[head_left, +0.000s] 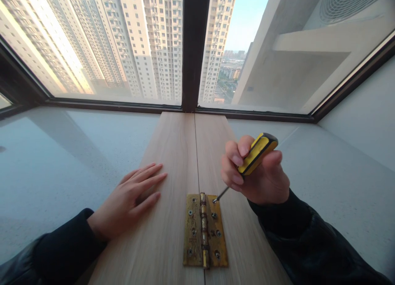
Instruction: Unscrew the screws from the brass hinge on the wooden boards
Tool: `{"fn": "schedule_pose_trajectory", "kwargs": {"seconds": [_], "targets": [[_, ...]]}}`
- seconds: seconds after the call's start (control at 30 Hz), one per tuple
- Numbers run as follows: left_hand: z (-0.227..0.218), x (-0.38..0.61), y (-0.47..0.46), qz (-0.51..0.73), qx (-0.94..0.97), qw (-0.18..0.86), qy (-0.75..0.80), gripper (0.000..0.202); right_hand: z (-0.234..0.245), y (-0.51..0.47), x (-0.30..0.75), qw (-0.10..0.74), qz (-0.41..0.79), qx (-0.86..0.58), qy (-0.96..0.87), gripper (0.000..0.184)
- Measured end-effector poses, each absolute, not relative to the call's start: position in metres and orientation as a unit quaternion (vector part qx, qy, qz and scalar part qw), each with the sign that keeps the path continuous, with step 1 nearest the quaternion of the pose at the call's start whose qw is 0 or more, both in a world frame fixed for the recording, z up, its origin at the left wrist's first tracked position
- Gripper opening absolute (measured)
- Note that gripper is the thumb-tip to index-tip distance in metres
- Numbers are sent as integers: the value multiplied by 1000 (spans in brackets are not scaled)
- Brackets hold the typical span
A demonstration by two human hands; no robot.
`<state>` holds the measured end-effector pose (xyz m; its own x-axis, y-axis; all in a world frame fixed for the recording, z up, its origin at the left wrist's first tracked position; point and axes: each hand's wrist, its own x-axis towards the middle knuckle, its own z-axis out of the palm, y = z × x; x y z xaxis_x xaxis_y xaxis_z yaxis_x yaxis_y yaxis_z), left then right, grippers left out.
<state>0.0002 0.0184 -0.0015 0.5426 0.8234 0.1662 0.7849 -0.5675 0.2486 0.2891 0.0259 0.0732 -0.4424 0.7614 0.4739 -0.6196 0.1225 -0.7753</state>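
A brass hinge point(204, 230) lies across the seam between two light wooden boards point(173, 153). My right hand point(256, 174) is closed round a yellow and black screwdriver point(256, 153). Its metal tip rests on the top right screw point(214, 200) of the hinge. My left hand point(129, 202) lies flat with fingers stretched out on the left board's edge, left of the hinge. It holds nothing. Several other screws sit in the hinge leaves.
The boards rest on a pale stone windowsill point(61, 161). A dark window frame point(193, 50) with a central post stands right behind the boards. A white wall point(364, 116) closes the sill on the right. Tall buildings show through the glass.
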Motion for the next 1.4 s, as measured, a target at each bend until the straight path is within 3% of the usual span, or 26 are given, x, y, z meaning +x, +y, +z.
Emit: {"fn": "schedule_pose_trajectory", "kwargs": {"seconds": [0.23, 0.43, 0.93, 1.4], "targets": [[0, 4, 16, 156, 866, 80, 467, 44, 75, 26, 291, 505, 678, -69, -530, 48], [-2, 0, 17, 140, 874, 80, 458, 46, 72, 27, 292, 542, 637, -78, -543, 31], [-2, 1, 17, 143, 873, 79, 460, 45, 74, 35, 296, 601, 603, -138, -507, 35], [0, -1, 18, 126, 877, 77, 457, 47, 65, 38, 289, 594, 604, -178, -501, 29]]}}
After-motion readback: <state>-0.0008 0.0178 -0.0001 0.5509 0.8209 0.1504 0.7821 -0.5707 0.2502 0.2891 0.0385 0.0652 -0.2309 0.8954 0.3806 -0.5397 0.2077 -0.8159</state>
